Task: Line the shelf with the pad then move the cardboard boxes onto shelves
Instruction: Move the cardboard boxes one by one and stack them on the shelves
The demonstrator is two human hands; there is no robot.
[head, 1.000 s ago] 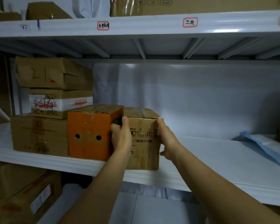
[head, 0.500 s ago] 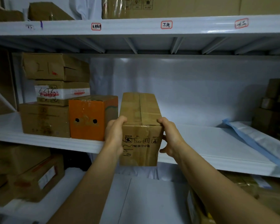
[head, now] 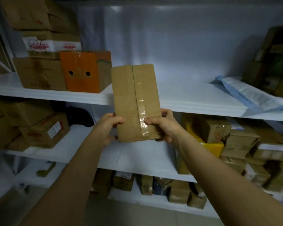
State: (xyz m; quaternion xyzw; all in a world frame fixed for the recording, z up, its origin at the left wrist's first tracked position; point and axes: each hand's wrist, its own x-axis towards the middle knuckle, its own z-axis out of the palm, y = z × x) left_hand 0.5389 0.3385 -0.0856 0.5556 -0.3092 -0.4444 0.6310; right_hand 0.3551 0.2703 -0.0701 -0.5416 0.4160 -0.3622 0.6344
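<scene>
Both hands, left hand (head: pixel 107 127) and right hand (head: pixel 163 126), grip the taped cardboard box (head: pixel 135 101) (held upright) at centre frame, before the padded shelf (head: pixel 186 98).

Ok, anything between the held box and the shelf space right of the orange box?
Nothing visible. The left hand and right hand hold the taped box; the pad lies bare between orange box and blue bag.

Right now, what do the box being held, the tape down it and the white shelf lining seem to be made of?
Box: brown cardboard, matte; dull surface, folded flaps. Tape: clear plastic, glossy; it glints. Shelf lining: perhaps thin white foam, soft sheen; its front edge looks rounded, but I cannot be sure.
</scene>
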